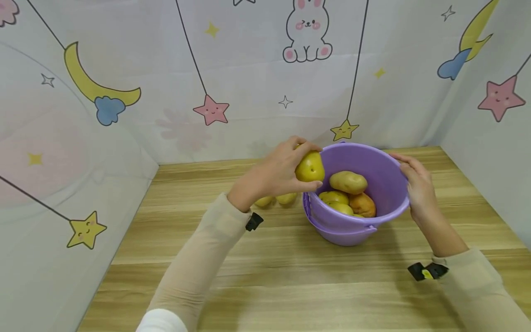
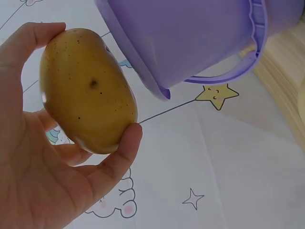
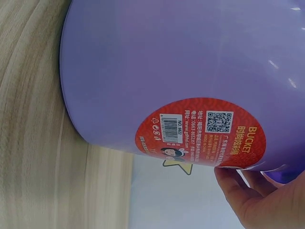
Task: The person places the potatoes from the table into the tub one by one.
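Note:
My left hand (image 1: 280,168) grips a yellow-brown potato (image 1: 311,168) at the left rim of a purple bucket (image 1: 387,186). In the left wrist view the potato (image 2: 88,90) shows dark specks, with the thumb at one end and fingertips at the other. On the opposite side, my right hand (image 1: 422,191) holds the bucket near its rim; its fingers (image 3: 233,191) press against the outer wall beside a red label (image 3: 205,133). Inside the bucket lie several potatoes, a pale one (image 1: 348,182) on top and an orange-brown piece (image 1: 363,204) beneath it.
Two yellowish potatoes (image 1: 286,198) lie on the wood-grain table (image 1: 265,276) left of the bucket, partly behind my left arm. The bucket's purple handle (image 2: 228,74) hangs down its side. A white cartoon-printed cloth (image 1: 257,78) surrounds the table at the back and sides.

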Demonstrator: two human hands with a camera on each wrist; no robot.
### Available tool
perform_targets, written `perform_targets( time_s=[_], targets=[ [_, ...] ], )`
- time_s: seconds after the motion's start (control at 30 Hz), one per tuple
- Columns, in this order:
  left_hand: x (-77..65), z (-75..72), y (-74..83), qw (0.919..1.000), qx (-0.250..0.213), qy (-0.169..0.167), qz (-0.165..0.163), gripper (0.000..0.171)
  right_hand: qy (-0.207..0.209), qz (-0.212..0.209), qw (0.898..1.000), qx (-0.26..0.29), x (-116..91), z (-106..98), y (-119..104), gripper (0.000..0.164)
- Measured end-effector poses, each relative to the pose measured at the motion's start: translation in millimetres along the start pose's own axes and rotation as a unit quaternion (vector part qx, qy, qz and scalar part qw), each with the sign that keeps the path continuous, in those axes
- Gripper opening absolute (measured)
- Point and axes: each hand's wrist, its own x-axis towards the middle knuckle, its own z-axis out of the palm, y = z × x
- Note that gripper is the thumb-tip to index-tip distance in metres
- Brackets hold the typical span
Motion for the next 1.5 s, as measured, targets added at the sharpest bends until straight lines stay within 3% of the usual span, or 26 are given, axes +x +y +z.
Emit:
perform_targets(
  time_s=[0.4,1.03,1.33,1.5],
  targets=[
    [11.3,4.5,15.7,0.9984,0.05,-0.023,0.011,0.07,0.008,0.003,1.0,-0.008,0.3,0.4,-1.1,0.028],
    [20.7,13.8,25.8,0.9969,0.062,-0.029,0.039,0.072,0.005,0.016,1.0,-0.007,-0.6,1.1,-3.7,0.028],
    [25.0,17.4,27.1,0.994,0.091,-0.031,0.053,0.073,0.002,0.011,1.0,0.0,-0.4,1.2,-3.4,0.028],
    [25.0,17.6,26.6,0.9948,0.083,-0.03,0.05,0.067,0.001,0.008,1.0,0.005,-0.7,0.8,-3.1,0.028]
  ],
)
